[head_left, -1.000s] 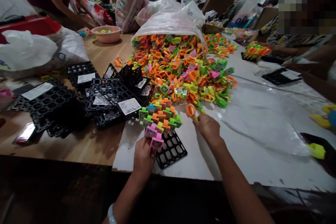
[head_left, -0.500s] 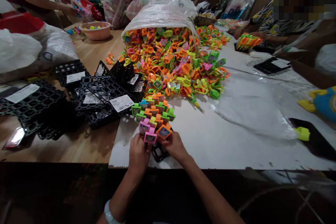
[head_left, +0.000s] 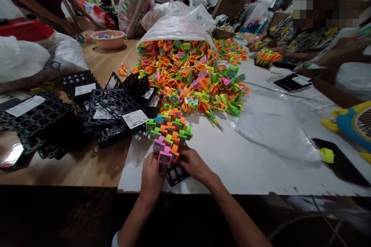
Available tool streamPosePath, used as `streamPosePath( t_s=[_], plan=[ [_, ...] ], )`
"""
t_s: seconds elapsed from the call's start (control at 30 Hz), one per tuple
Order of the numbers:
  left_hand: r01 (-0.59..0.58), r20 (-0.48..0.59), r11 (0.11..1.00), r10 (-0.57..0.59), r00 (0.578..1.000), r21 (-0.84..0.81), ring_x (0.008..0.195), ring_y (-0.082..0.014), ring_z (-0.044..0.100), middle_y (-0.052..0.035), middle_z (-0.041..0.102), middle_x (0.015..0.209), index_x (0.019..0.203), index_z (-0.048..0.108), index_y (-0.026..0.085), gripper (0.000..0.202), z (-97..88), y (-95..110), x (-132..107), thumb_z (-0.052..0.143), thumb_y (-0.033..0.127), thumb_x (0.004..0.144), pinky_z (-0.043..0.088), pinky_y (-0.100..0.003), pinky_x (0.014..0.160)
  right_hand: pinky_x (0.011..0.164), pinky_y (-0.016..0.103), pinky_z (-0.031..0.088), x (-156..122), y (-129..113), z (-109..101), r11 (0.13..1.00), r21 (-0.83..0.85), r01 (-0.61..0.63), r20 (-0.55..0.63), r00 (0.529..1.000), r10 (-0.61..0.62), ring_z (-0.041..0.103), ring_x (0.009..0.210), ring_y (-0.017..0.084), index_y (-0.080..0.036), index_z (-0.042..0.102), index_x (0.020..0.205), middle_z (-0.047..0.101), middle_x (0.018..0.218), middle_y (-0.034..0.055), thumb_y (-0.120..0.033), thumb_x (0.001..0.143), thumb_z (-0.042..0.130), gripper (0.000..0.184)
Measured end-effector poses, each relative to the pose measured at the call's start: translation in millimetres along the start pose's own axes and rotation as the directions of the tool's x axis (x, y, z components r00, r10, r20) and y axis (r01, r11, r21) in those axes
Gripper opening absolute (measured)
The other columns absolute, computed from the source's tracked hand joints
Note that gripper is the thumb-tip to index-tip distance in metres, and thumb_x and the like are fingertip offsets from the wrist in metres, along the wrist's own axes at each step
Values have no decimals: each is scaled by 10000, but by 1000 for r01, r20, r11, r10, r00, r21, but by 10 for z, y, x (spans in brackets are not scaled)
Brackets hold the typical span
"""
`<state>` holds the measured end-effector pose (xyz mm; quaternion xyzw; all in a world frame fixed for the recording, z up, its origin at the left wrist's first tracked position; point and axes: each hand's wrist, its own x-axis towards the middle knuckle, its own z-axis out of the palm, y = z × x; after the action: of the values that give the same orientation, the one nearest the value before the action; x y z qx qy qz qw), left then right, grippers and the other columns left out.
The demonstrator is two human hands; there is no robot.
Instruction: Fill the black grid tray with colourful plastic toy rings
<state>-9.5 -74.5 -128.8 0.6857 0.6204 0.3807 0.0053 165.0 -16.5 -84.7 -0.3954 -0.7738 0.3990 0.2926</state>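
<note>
A cluster of toy watches [head_left: 166, 127] in orange, green, pink, yellow and blue stands packed upright in a black lattice tray [head_left: 175, 173] at the table's front edge. My left hand [head_left: 152, 173] is closed at the tray's near left, its fingertips under the front pink toy watch [head_left: 164, 155]; what they grip is hidden. From the right, my right hand [head_left: 195, 162] pinches at an orange toy watch [head_left: 174, 152] beside the pink one, its fingertips partly hidden behind it. The tray's near cells show between my hands.
Behind the cluster, a large heap of toy watches [head_left: 185, 81] spills from a white sack [head_left: 176, 27]. Stacked black trays [head_left: 37, 119] with paper labels lie left. A clear plastic bag [head_left: 272, 123] and a dark phone-like slab [head_left: 342, 162] lie right. Co-workers stand left and sit right.
The orange toy watch at my right hand has moved left and down, turning from tilted to in line with the cluster. My right hand has shifted slightly with it. The camera view has tilted up a little.
</note>
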Motion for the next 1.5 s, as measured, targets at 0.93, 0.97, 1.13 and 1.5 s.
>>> streamPosePath(
  t_s=[0.93,0.97,1.13,1.5],
  plan=[
    [4,11,1000,-4,1000,-16,816,-226,575,-65,619,905,1004,615,188,144,-23,32,26,578,171,866,497,-331,699,727,360,356,219,503,-1060,311,-828,-466,-417,884,212,529,881,267,-112,714,868,654,870,146,-117,892,483,233],
    [13,12,1000,-13,1000,-10,810,-223,575,-60,617,897,989,616,190,131,-23,34,24,582,172,864,496,-326,693,730,362,364,205,532,-1060,356,-806,-473,-423,881,212,528,861,263,-115,717,848,650,840,137,-136,891,495,228],
    [37,19,999,-37,999,7,786,-212,571,-42,605,850,942,621,198,90,-25,42,15,599,177,856,485,-313,682,823,403,434,-82,556,-866,779,-484,-399,-563,824,72,536,861,249,-179,750,870,619,847,90,-376,850,608,244],
    [10,34,1000,-10,999,-1,842,-236,578,-70,624,931,1051,621,199,201,-9,15,4,567,156,862,489,-344,713,743,355,570,-81,87,96,841,454,-294,-211,882,422,698,821,241,-177,722,876,770,876,54,-380,675,728,286]
  ],
)
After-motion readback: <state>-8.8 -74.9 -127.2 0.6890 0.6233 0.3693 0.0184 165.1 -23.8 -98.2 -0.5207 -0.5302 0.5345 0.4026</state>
